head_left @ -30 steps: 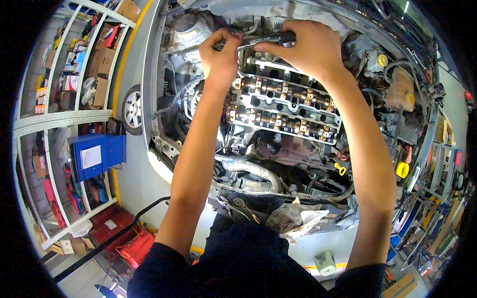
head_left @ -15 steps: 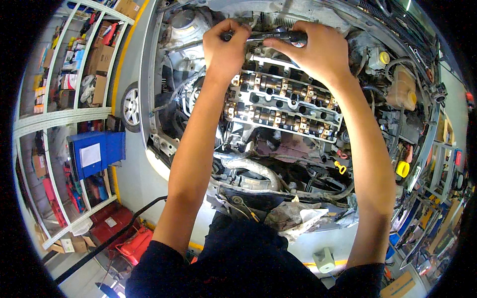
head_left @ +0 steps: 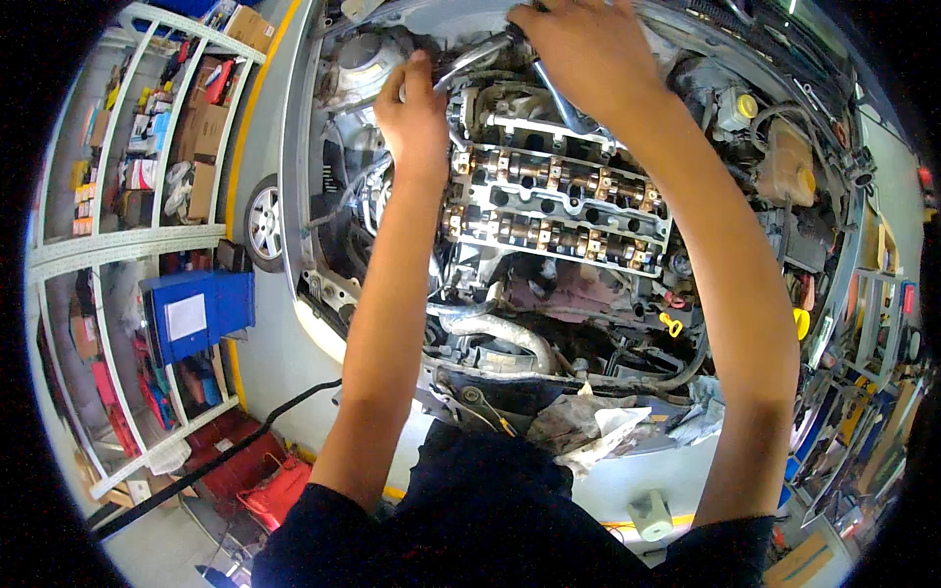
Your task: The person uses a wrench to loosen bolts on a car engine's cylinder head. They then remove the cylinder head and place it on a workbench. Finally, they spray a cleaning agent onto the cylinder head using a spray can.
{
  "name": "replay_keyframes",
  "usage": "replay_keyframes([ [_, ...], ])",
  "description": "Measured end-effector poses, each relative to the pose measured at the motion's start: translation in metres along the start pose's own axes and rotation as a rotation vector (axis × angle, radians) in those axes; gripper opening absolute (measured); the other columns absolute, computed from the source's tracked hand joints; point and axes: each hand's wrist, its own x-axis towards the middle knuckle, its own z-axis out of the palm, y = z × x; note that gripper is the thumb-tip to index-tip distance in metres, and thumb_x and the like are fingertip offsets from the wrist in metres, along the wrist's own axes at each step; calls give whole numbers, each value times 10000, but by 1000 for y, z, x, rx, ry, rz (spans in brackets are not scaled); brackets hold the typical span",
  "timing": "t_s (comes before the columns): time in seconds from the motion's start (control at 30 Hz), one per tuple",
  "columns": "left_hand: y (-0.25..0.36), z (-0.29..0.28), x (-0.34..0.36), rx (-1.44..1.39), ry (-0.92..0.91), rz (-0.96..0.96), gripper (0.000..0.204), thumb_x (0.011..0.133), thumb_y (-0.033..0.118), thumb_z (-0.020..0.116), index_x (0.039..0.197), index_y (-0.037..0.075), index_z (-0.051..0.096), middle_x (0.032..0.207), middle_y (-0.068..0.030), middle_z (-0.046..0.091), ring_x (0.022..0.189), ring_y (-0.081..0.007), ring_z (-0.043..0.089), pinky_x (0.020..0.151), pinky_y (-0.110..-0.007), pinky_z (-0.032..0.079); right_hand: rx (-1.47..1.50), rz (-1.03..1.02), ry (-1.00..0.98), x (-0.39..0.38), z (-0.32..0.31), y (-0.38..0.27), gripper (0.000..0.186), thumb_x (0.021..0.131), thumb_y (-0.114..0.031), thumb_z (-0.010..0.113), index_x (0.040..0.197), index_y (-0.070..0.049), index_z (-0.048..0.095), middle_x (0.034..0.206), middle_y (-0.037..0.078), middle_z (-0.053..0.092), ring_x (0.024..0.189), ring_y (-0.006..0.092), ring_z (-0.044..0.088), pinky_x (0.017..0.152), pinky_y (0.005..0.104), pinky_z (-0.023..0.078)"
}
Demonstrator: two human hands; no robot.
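Note:
My right hand (head_left: 593, 59) is wrapped round the dark handle end of a ratchet wrench (head_left: 478, 57), above the far side of the engine. My left hand (head_left: 412, 110) closes about the wrench's other end, its fingers partly hiding it. The wrench slants up to the right between the two hands. Just nearer to me lies the open cylinder head (head_left: 564, 204), its two rows of camshafts with shiny lobes and bearing caps exposed. What the wrench's head end sits on is hidden by my left hand.
Around the head are a pale curved hose (head_left: 505, 328), a yellow dipstick ring (head_left: 670, 324) and a coolant tank (head_left: 789, 169). Another ratchet (head_left: 474, 396) and rags (head_left: 588, 421) lie on the front edge. Shelving (head_left: 127, 233) stands left, with a black cable (head_left: 225, 456) below.
The wrench has swung from nearly level to slanting, its handle end now farther off. My right hand has moved away and left with it; my left hand has shifted slightly left and nearer.

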Motion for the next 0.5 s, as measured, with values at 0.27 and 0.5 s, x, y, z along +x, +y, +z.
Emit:
replay_keyframes([
  [0.27,-13,-22,17,15,-81,-13,212,959,178,690,1011,-23,730,893,-61,651,712,-156,586,605,-288,473,434,33,-706,36,-23,6,618,883,-661,742,1054,-69,790,884,154,765,844,323,743,789,454,565],
  [0.5,-6,-8,10,32,-49,-65,182,928,185,688,882,16,737,839,-38,650,688,-140,552,586,-307,462,524,242,-723,28,-42,-1,547,847,-649,783,952,-113,818,755,117,738,729,282,736,715,435,566],
])
